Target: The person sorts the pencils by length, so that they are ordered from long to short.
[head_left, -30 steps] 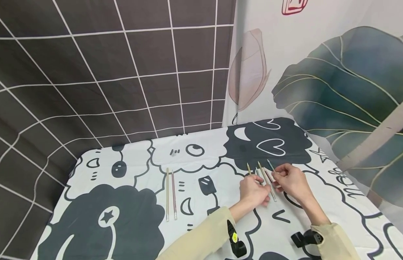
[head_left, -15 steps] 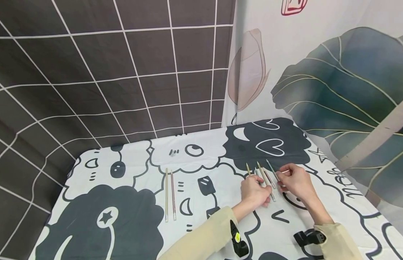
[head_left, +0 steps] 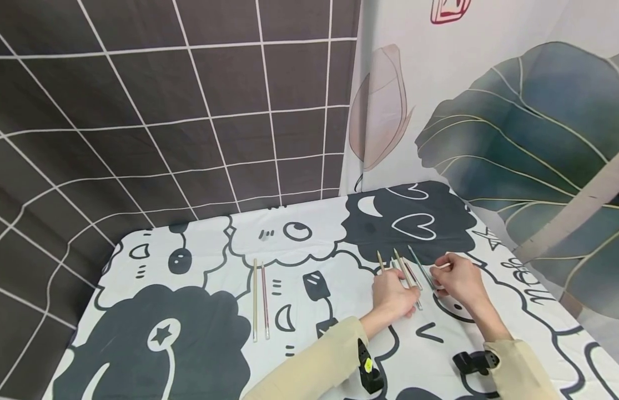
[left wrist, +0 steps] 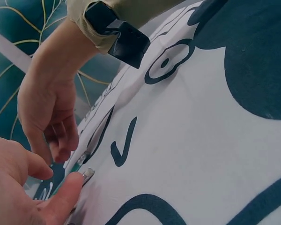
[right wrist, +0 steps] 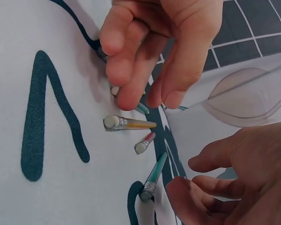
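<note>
Several thin pencils with eraser ends lie fanned on the patterned cloth under and between the two hands. My left hand (head_left: 394, 294) rests over the left ones, its fingers loosely bent; a yellow pencil (head_left: 381, 259) pokes out beyond it. In the right wrist view, a yellow pencil (right wrist: 136, 124) and a red pencil (right wrist: 147, 139) lie just beside the left fingertips. My right hand (head_left: 461, 280) is at the outer green pencil (head_left: 420, 265), its fingers relaxed beside it; the pencil's eraser end stands free in the right wrist view. Pencil parts beneath the left hand are hidden.
Farther left, a yellow pencil (head_left: 255, 300) and a red pencil (head_left: 265, 300) lie side by side, roughly parallel. A black-and-white cartoon cloth (head_left: 349, 344) covers the table. A dark grid curtain (head_left: 189, 111) and a leaf-print curtain (head_left: 529, 122) hang behind.
My right hand has drawn slightly right, away from the other pencils, and more of the outer green pencil shows. The left hand has barely shifted.
</note>
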A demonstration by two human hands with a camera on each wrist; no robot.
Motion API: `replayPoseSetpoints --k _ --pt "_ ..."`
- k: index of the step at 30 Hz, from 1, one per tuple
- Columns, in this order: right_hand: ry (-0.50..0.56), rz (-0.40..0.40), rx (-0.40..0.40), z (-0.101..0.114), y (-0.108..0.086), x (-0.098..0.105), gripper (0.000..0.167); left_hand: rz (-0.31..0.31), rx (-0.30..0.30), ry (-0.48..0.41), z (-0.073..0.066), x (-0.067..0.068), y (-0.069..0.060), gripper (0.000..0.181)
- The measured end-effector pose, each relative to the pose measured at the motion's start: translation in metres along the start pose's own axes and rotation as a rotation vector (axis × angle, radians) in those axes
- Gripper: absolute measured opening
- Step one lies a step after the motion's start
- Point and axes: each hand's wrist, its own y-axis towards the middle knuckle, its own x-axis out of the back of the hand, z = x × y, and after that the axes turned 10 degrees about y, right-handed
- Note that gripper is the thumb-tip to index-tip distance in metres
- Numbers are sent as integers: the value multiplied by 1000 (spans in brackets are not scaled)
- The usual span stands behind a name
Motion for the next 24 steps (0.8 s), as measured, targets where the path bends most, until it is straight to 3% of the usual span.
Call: replayPoseSetpoints --k 16,24 --pt "-124 18 22 -8 3 -6 27 37 -12 64 -6 0 0 16" --pt "-140 24 18 -10 3 -8 27 35 -81 202 -8 -2 3 30"
